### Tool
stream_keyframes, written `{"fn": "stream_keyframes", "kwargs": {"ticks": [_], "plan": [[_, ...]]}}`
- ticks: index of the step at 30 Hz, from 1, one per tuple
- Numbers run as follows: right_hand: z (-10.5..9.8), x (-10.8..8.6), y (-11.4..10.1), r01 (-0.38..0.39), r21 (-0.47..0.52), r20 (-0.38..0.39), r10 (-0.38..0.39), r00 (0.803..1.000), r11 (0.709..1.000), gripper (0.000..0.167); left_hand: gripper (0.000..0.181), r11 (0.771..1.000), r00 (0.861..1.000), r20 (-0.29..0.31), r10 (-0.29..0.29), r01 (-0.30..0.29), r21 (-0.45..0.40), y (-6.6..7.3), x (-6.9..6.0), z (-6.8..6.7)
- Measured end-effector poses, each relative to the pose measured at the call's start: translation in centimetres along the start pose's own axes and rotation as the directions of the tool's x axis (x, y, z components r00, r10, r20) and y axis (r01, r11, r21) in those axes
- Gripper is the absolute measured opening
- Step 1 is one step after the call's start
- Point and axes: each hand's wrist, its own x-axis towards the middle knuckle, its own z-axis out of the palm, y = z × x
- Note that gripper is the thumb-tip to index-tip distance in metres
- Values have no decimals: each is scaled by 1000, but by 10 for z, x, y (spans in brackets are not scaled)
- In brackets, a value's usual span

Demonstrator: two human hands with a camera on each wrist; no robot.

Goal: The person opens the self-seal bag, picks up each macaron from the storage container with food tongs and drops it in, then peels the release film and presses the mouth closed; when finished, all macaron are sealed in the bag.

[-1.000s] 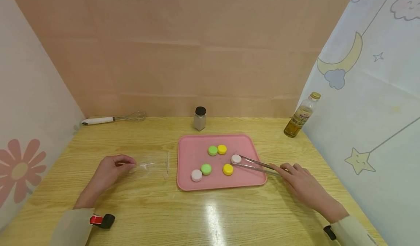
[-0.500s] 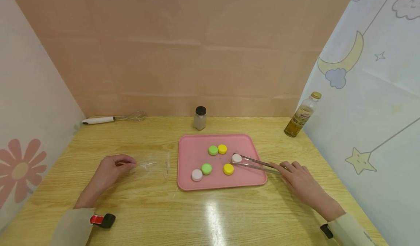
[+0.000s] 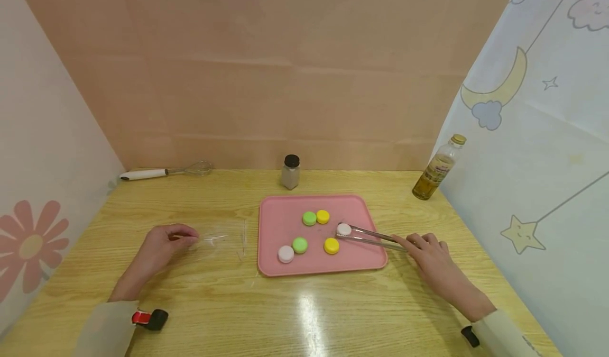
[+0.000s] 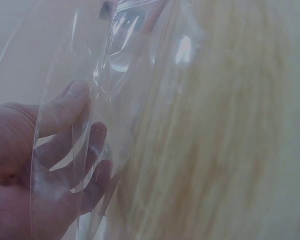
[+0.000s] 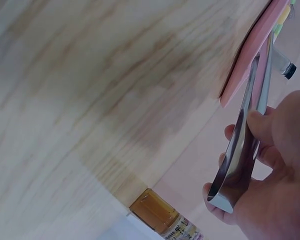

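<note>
My right hand (image 3: 430,264) holds metal tongs (image 5: 240,150), its thumb and fingers about the two arms. In the head view the tips of the tongs lie on either side of a pale pink macaron (image 3: 344,229) at the right of the pink tray (image 3: 314,267). Another pale pink macaron (image 3: 286,254), two green macarons (image 3: 300,245) and two yellow macarons (image 3: 331,246) also sit on that tray. Left of the tray, my left hand (image 3: 164,246) pinches a clear plastic bag (image 4: 125,65) between thumb and fingers. In the head view the see-through bag is hard to make out.
Behind the tray stands a small jar (image 3: 291,173) with a black lid. A glass bottle (image 3: 434,169) of amber liquid is at the back right. Along the back left lies a whisk (image 3: 162,173) with a white handle. Walls border the table (image 3: 214,314) at back and sides.
The tongs' arms have drawn slightly closer together around the pale pink macaron as the right hand's grip tightened. The left hand and the bag look unchanged.
</note>
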Motion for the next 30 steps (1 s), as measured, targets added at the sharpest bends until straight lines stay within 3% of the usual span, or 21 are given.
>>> {"fn": "stream_keyframes", "kwargs": {"ticks": [16,30], "plan": [[-5,1,-2,29,-25,-26,-30,999,999,82,16,1000,1000,-2,-5,5,4,0,0,0],[-14,21,-25,57,-6,-46,-58,997,998,80,16,1000,1000,0,-5,5,0,2,0,-1]]}}
